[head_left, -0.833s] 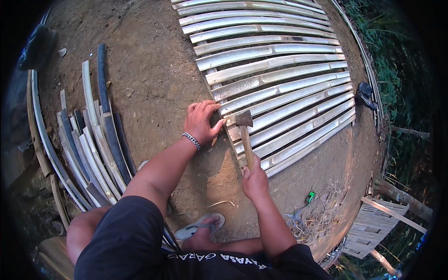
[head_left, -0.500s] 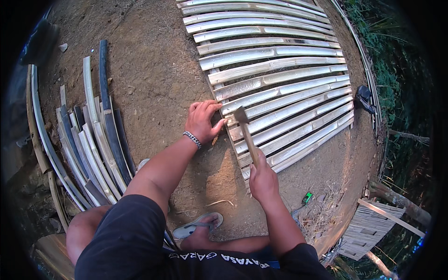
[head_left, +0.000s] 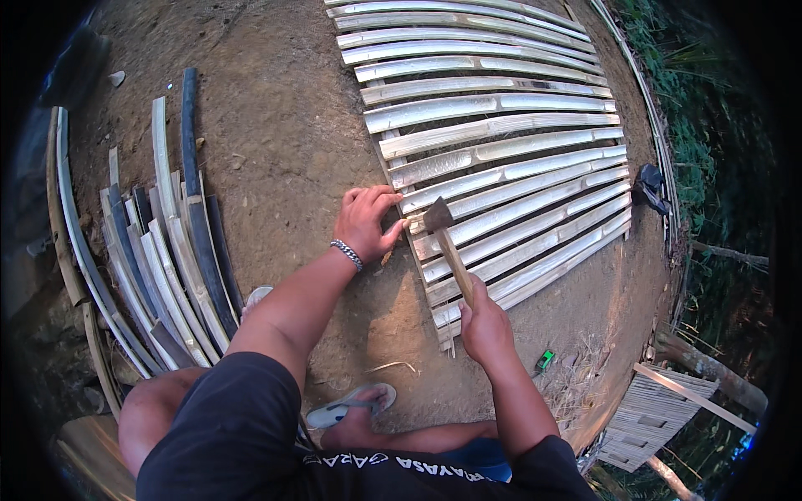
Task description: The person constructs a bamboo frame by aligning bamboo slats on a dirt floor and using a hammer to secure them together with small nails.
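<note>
A panel of split bamboo slats [head_left: 501, 102] lies on the dirt, its slats laid across side rails with narrow gaps between them. At its left edge my left hand [head_left: 366, 219] grips the end of one bamboo slat [head_left: 484, 205], thumb and fingers at the slat ends; the exact hold is partly hidden. My right hand [head_left: 487, 327] is closed round the wooden handle of a small hatchet [head_left: 455, 260]. Its dark wedge-shaped head is over the slat end, close beside my left thumb. Whether the head touches the bamboo, I cannot tell.
Loose split bamboo strips [head_left: 180, 242] lie in a pile on the left. A green tape measure [head_left: 545, 361] sits on the ground right of my right forearm. A black bag [head_left: 652, 188] lies beyond the panel's right side. A slatted bamboo piece [head_left: 647, 417] stands at lower right.
The hatchet head has shifted slightly right and turned, showing more of its broad side. My right hand has moved a little right and down. My left hand stays at the slat end.
</note>
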A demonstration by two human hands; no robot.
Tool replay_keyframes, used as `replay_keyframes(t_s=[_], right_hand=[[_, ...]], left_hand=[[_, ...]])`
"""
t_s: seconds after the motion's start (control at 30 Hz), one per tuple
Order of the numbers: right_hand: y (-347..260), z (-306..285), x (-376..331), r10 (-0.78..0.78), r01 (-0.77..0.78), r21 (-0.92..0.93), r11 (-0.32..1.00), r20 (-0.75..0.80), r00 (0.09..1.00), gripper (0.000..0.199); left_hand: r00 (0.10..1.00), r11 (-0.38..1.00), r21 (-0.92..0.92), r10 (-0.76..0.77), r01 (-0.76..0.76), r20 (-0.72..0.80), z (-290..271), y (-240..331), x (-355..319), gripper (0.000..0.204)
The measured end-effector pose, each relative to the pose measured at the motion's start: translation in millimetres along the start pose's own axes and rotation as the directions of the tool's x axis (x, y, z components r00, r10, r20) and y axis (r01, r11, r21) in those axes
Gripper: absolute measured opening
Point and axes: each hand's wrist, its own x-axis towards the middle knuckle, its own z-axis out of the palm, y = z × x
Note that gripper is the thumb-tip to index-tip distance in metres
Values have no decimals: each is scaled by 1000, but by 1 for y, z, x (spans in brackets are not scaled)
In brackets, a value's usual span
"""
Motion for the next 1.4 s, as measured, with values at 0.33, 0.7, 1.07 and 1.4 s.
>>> replay_keyframes(t_s=[0.33,0.7,1.07,1.4], right_hand=[[0,-9,4,28,-28,-68,997,12,1000,50],[7,25,-1,11,-11,32,999,-22,1000,50],[12,35,2,79,-78,-19,997,94,992,48],[32,74,-4,4,103,333,937,-306,952,49]], left_hand=[[1000,1000,-8,-10,11,25,2,2,3,42],[1000,1000,-8,-18,18,24,-1,0,-1,39],[999,1000,6,-21,21,27,0,3,1,40],[1000,1000,6,4,-4,-13,1,-1,-2,40]])
